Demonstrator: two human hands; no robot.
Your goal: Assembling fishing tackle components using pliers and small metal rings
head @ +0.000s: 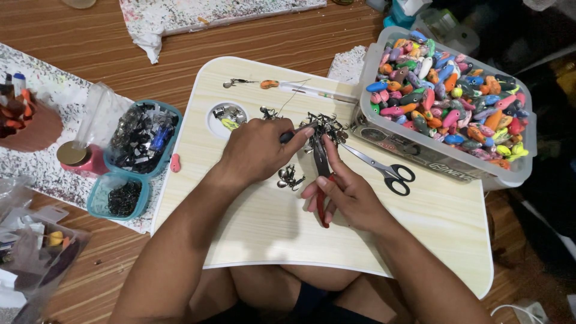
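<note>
Right hand (348, 192) clamped around red-handled pliers (322, 180), jaws pointing up into a heap of small metal hooks and rings (324, 126); left hand (258, 150) pinched shut on one dark piece at the heap's edge, on the pale lap desk (252, 234). Judged mid-assembly, fitting hardware with the pliers; next calls for steady alignment of jaw and ring. Nearby: scissors (384, 171), clear bin of coloured lure bodies (444, 90).
</note>
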